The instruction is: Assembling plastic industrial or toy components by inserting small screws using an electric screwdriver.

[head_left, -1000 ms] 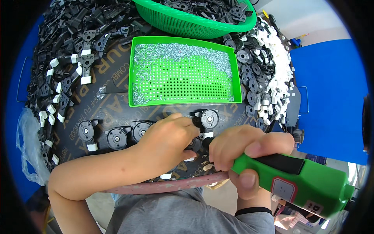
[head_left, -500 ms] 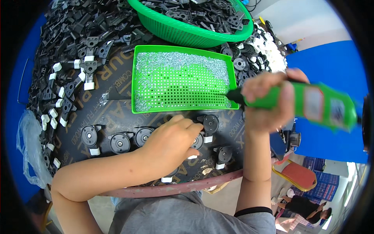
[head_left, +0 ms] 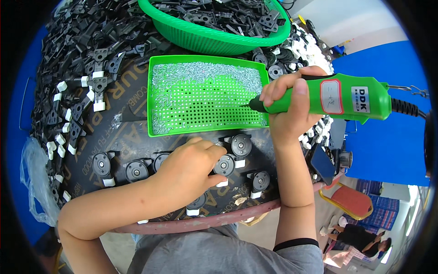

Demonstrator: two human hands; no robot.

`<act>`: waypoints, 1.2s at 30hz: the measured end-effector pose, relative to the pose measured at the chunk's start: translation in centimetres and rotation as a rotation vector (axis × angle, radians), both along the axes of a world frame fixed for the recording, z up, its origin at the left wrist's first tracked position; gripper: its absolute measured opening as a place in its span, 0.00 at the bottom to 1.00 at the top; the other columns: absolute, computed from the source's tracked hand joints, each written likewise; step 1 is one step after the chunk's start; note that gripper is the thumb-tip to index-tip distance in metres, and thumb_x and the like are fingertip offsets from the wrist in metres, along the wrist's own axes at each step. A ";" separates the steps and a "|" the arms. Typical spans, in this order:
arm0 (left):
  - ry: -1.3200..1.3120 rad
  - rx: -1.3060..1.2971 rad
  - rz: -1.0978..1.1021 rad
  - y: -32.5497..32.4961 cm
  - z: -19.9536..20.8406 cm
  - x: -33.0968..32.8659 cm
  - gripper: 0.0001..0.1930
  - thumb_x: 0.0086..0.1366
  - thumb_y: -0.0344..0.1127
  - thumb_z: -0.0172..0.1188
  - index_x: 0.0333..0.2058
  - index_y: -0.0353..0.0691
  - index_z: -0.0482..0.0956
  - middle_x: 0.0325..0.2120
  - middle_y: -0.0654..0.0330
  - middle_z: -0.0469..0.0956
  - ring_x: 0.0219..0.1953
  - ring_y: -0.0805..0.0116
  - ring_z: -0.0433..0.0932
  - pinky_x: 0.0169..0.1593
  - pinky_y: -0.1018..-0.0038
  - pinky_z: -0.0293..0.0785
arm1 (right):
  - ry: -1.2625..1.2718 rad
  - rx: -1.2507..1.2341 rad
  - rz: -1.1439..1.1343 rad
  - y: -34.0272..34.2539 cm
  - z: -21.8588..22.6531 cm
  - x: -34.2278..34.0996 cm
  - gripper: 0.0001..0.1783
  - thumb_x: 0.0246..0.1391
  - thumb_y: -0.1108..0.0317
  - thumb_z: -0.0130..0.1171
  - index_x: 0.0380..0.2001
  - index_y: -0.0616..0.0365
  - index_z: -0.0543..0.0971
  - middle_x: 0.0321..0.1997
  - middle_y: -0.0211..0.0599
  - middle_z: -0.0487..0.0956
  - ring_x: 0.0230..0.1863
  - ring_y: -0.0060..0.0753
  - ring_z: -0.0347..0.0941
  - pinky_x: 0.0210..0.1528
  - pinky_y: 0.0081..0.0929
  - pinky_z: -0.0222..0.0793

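My right hand (head_left: pixel 296 102) is wrapped round a green electric screwdriver (head_left: pixel 351 98), held nearly level. Its thin bit points left over the right part of a green tray (head_left: pixel 149 98); whether it touches a screw I cannot tell. Small silvery screws (head_left: pixel 205 69) lie heaped at the tray's far side and sit in rows of holes. My left hand (head_left: pixel 191 166) has its thumb and fingers round a black round part (head_left: pixel 225 165) with a white tip. Similar assemblies lie around it: one (head_left: pixel 241 145) just beyond, one (head_left: pixel 260 181) to the right, and several to the left.
Behind the tray stands a green basket (head_left: pixel 205 42) full of black pieces. Loose black parts (head_left: pixel 77 45) cover the table's far left. White pieces (head_left: pixel 312 52) lie at the far right. A clear plastic bag (head_left: pixel 36 182) hangs at the left edge. Another person (head_left: pixel 358 238) is in the background.
My right hand has brought the screwdriver leftward and farther over the tray, and its motion blur is gone. My left hand keeps its grip on the same round part. The whole view has shifted slightly.
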State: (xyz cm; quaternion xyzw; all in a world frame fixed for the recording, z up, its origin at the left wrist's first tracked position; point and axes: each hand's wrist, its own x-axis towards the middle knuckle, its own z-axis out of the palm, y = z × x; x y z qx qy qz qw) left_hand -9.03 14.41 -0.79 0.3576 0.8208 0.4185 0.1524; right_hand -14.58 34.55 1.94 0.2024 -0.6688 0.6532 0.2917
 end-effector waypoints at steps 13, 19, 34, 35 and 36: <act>0.030 0.083 0.004 0.2 -0.9 -0.2 0.19 0.46 0.32 0.73 0.37 0.32 0.79 0.30 0.50 0.77 0.39 0.49 0.76 0.44 0.60 0.72 | -0.186 -0.016 0.061 -3.9 5.9 10.1 0.20 0.60 0.58 0.54 0.47 0.52 0.59 0.18 0.34 0.70 0.15 0.28 0.67 0.20 0.30 0.70; -0.019 0.040 0.006 0.3 -1.1 -0.4 0.23 0.42 0.35 0.75 0.39 0.35 0.80 0.35 0.50 0.80 0.42 0.49 0.77 0.46 0.61 0.74 | -0.260 0.001 0.123 -4.4 3.9 10.6 0.23 0.60 0.50 0.59 0.46 0.47 0.59 0.19 0.32 0.70 0.16 0.28 0.68 0.22 0.31 0.72; -0.041 0.015 0.012 0.5 -0.9 -0.8 0.22 0.41 0.35 0.75 0.37 0.36 0.81 0.35 0.51 0.80 0.41 0.50 0.78 0.46 0.62 0.74 | -0.264 0.017 0.163 -4.0 3.2 10.4 0.23 0.59 0.50 0.60 0.43 0.47 0.60 0.20 0.33 0.70 0.17 0.30 0.69 0.24 0.33 0.71; -0.043 0.016 0.011 0.6 -1.0 -0.8 0.22 0.41 0.35 0.75 0.37 0.36 0.81 0.35 0.51 0.80 0.41 0.50 0.78 0.46 0.62 0.74 | -0.266 0.018 0.161 -4.0 3.1 10.3 0.23 0.59 0.50 0.60 0.43 0.47 0.60 0.20 0.33 0.70 0.17 0.30 0.69 0.24 0.33 0.71; -0.039 0.016 0.010 0.6 -1.0 -0.8 0.22 0.41 0.34 0.75 0.37 0.36 0.81 0.35 0.51 0.80 0.41 0.50 0.78 0.46 0.62 0.75 | -0.225 0.037 0.193 -3.9 2.9 10.1 0.23 0.59 0.50 0.60 0.43 0.47 0.60 0.20 0.33 0.71 0.17 0.31 0.69 0.24 0.34 0.71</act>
